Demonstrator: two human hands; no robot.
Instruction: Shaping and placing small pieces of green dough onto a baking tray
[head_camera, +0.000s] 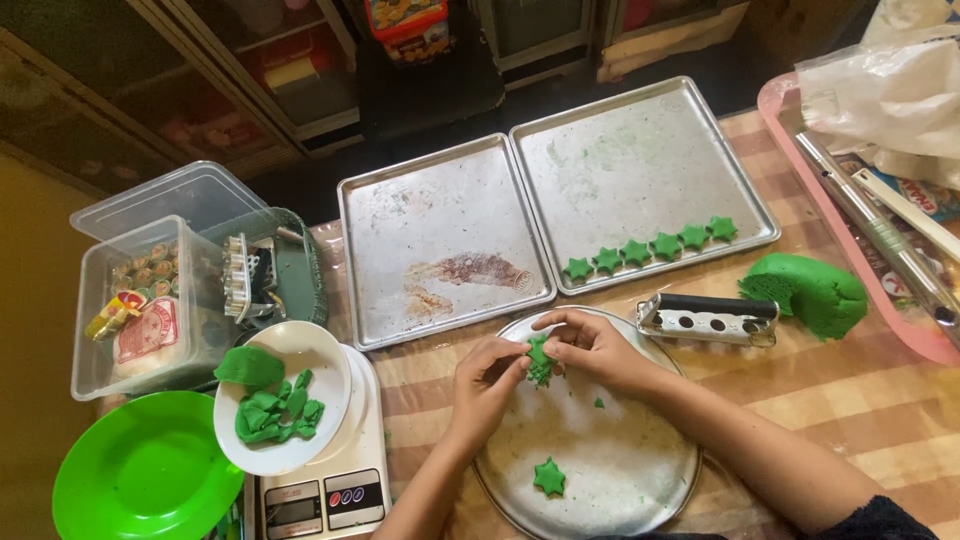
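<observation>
- Head view: I see both hands over the round metal tray (640, 490).
- Left hand (487, 375) and right hand (592, 347) pinch one green dough piece (541, 360) between their fingertips — at the tray's 11 o'clock.
- Cut star (549, 477) lies at 7 o'clock.
- Dough lump (808, 292) — beyond the tray's 2 o'clock.

there were two rectangular baking trays (440, 200), one round metal tray (620, 470), six green dough stars — five in a row (650, 247) on the right tray, one (549, 477) on the round tray — one green plate (140, 470), one white bowl (300, 350), and two clear plastic containers (140, 300).
</observation>
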